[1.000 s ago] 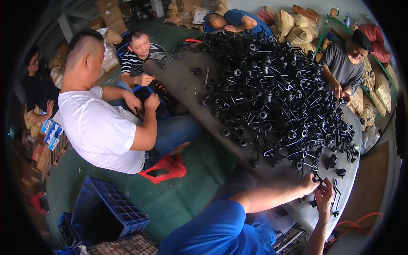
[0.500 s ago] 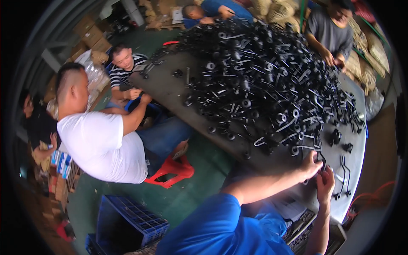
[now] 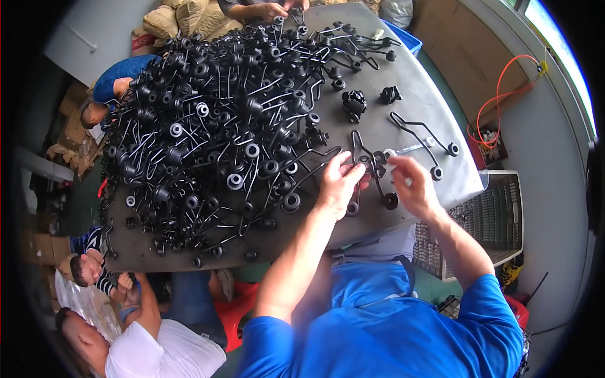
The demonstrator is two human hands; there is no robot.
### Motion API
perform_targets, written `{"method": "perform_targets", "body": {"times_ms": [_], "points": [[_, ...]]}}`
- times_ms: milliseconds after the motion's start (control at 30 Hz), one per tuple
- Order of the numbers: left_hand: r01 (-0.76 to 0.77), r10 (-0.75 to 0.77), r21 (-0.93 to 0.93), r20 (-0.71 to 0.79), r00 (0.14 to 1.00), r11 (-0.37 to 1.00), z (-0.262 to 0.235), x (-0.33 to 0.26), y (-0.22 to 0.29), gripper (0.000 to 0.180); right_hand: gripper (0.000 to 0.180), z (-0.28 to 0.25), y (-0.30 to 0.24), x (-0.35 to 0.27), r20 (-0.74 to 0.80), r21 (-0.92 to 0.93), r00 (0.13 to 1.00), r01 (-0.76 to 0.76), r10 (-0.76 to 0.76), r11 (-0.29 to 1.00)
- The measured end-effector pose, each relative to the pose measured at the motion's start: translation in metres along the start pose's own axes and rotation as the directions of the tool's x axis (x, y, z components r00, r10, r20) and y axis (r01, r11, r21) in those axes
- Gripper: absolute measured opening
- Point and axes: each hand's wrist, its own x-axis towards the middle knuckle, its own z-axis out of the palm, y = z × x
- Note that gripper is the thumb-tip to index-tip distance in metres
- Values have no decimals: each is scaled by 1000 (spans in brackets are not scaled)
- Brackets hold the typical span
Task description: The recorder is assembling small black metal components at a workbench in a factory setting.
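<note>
My left hand (image 3: 339, 184) and my right hand (image 3: 411, 186) meet over the near right part of a grey table (image 3: 416, 94). Both grip one black bent wire part (image 3: 378, 183) that ends in a round bushing. My right fingertips pinch beside a small light-coloured piece (image 3: 389, 154) on it. A big heap of the same black wire parts with bushings (image 3: 220, 120) covers the table to the left of my left hand. Another loose wire part (image 3: 419, 135) lies just beyond my right hand.
A person in a white shirt (image 3: 164, 353) and a person in a striped shirt (image 3: 88, 264) sit at the lower left. Another person's hands (image 3: 271, 9) work at the far edge. A wire basket (image 3: 498, 220) stands to the right, an orange cable (image 3: 504, 88) beyond it.
The view has swung round, so the heap now lies to the upper left and the seated people at the lower left. My hands stay together on the wire part at the table's near edge.
</note>
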Motion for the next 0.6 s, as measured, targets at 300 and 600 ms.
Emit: {"method": "perform_targets", "body": {"times_ms": [300, 600], "points": [[1, -1, -12, -9, 1000, 1000, -2, -5, 5, 57, 39, -3, 0, 45, 158, -486, 942, 336, -297, 807], [-34, 34, 18, -2, 999, 999, -5, 1, 1, 56, 26, -8, -6, 71, 341, -418, 909, 373, -238, 828]]}}
